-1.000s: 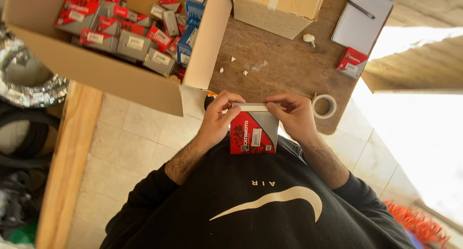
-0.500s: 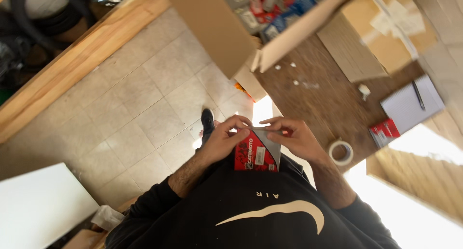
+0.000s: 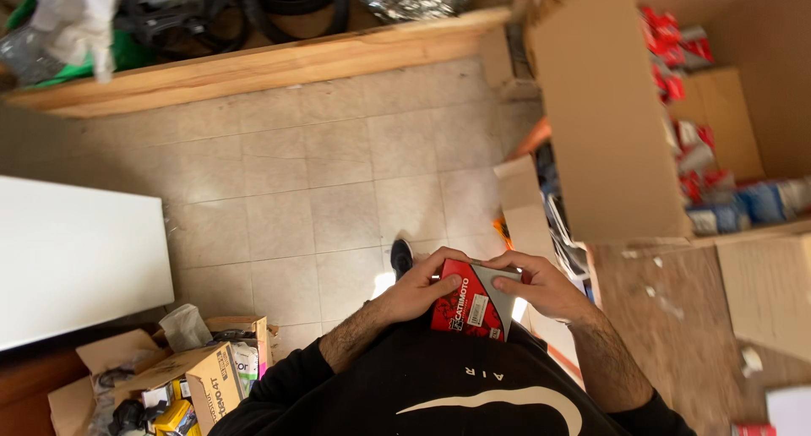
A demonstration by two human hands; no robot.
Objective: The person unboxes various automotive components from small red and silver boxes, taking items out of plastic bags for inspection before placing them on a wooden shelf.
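— Red and grey, that small box (image 3: 470,305); where is it?
— Low in the middle of the frame, against the black sweater (image 3: 439,385), between both hands.
— How do the fingers hold it?
— On the left hand (image 3: 420,291) the fingers curl narrowly around the red side, thumb on the front. On the right hand (image 3: 541,286) the fingertips pinch the grey top edge, where a flap seems to stand a little up.
— What could go wrong, in your opinion?
— I think the thin flap can tear or bend if the right fingers pull too strongly. Also the box can slip down, because only the fingertips carry it and nothing supports it from under.
— And the arms?
— Both wrists bend inward, the forearms come up from the bottom edge, elbows out. At the upper right stands a big carton (image 3: 608,123) with similar red boxes.
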